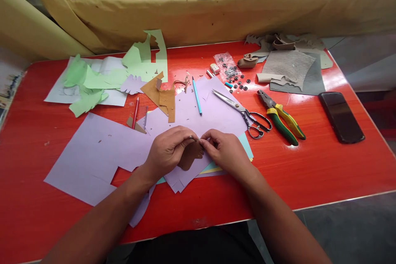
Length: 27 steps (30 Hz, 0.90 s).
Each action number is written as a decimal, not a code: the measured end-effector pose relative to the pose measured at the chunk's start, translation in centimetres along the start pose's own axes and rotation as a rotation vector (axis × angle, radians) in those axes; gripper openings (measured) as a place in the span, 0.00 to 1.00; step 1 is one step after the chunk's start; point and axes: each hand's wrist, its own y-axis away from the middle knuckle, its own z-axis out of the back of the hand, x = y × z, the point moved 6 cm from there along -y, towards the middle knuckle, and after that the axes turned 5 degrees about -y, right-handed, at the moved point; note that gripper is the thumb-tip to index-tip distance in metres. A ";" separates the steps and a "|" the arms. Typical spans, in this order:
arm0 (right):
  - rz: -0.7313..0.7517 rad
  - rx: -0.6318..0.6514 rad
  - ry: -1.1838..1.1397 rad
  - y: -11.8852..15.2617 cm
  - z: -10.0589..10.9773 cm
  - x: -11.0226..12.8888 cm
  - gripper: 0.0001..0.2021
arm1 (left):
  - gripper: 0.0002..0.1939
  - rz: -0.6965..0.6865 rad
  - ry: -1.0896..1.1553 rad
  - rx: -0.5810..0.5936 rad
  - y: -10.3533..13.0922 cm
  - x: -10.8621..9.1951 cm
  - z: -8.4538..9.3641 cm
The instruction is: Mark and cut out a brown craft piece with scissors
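A small brown leather piece with a notched right edge is held up over the purple paper. Its upper edge is pinched in my left hand, between thumb and forefinger, where a tiny dark bit shows at the fingertips. My right hand is closed in a pinch at the leather's upper right corner, close to the left fingertips. Whether a small part sits between the two hands cannot be made out. Beyond them lie a blue pen and metal scissors.
Pliers and a phone lie to the right on the red table. Black snap buttons are scattered behind the scissors. Tan leather scraps, a red pencil and green paper cutouts lie left. Grey leather pieces sit back right.
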 end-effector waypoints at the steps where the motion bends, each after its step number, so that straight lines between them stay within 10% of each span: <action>1: -0.001 0.003 0.009 0.0 0.0 0.0 0.05 | 0.11 0.006 0.002 0.006 0.0 0.1 0.0; 27: -0.024 0.044 0.053 -0.3 -0.1 -0.3 0.04 | 0.11 0.013 0.008 -0.033 0.2 0.3 -0.3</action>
